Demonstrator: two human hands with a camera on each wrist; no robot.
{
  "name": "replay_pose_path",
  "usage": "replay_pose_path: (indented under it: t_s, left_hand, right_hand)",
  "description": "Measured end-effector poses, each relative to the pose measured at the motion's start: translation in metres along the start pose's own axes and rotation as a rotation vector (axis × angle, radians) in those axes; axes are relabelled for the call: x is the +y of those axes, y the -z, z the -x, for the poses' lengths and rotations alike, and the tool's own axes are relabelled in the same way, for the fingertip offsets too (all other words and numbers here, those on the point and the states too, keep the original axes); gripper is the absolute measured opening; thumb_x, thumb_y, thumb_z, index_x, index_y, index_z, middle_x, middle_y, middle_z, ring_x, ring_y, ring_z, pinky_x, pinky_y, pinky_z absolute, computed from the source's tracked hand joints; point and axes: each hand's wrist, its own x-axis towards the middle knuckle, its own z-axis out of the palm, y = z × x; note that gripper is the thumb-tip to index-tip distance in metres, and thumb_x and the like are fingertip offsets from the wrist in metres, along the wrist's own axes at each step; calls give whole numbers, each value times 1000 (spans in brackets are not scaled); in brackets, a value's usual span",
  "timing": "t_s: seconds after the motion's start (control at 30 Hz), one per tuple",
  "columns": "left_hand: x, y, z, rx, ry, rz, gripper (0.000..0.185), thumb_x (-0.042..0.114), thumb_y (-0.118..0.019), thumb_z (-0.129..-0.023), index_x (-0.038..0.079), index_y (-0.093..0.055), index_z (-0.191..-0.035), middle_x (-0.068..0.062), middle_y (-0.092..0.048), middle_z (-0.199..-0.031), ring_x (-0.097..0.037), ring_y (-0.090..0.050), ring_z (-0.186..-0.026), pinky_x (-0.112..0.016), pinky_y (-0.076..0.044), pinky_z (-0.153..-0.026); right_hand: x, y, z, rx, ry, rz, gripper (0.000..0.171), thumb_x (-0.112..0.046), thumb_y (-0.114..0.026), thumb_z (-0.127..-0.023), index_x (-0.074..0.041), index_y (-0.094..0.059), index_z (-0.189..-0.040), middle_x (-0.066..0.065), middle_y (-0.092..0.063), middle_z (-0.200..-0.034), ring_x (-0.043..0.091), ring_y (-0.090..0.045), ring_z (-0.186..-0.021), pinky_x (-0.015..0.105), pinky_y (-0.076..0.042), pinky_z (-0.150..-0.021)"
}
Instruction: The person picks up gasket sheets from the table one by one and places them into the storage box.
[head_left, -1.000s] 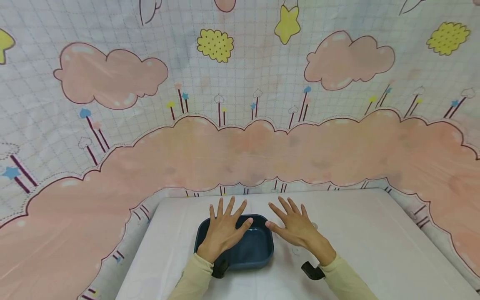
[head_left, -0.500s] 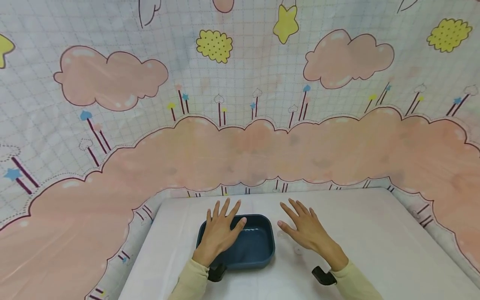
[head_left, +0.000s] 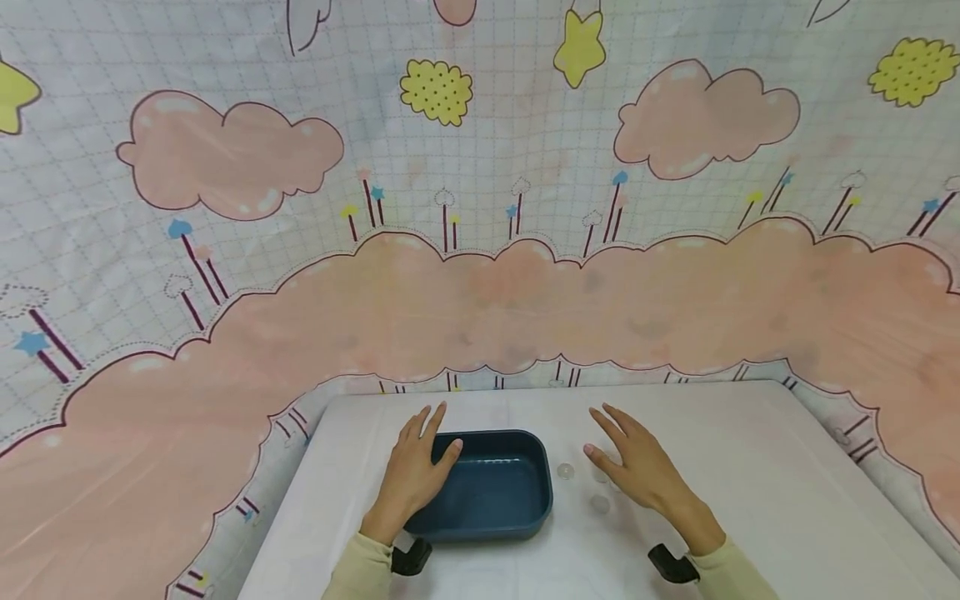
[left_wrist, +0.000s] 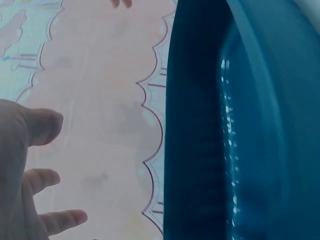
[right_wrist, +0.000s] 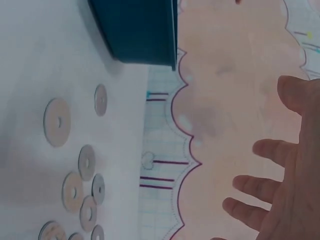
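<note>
A dark blue rectangular tub sits on the white table, its inside showing a shine along one wall. Over its left end my left hand hovers with fingers spread, holding nothing; in the left wrist view that hand is seen apart from the tub wall. My right hand, fingers extended and holding nothing, is above the table right of the tub. Beneath and beside it lie several flat metal washers, round with small centre holes. The right wrist view shows a larger washer and a cluster of smaller washers.
The white table reaches back to a hanging cloth printed with clouds and stars. A black wrist mount is on my left sleeve, another wrist mount on the right.
My hands have moved apart, the left one leftward and the right one rightward. More of the tub's inside and more washers show now. The tub has stayed in place.
</note>
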Motion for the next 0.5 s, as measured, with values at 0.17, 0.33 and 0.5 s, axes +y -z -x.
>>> replay_pose_path:
  t_s: [0.17, 0.33, 0.5]
  left_hand:
    - [-15, 5, 6, 12, 64, 61, 69, 42, -58, -96, 20, -30, -155, -19, -34, -156, -43, -33, -141, -66, -37, -102]
    - [-30, 10, 13, 1, 99, 133, 67, 38, -58, -97, 15, -32, -154, -22, -35, -153, -46, -34, -139, -67, -37, -102]
    - [-44, 13, 18, -31, 149, 222, 64, 31, -59, -97, 10, -34, -152, -24, -41, -150, -47, -40, -136, -64, -36, -105]
  right_hand:
    - [10, 0, 4, 1, -21, -31, 63, -44, -54, -98, -12, -40, -150, 19, -38, -153, 46, -40, -136, 67, -36, -102]
    - [20, -1, 8, 0, -51, -44, 64, -45, -54, -97, -12, -39, -150, 19, -38, -153, 46, -39, -137, 69, -37, -100]
    - [28, 1, 13, 18, -66, -88, 62, -41, -55, -98, -9, -40, -149, 21, -39, -152, 50, -40, -135, 71, -37, -98]
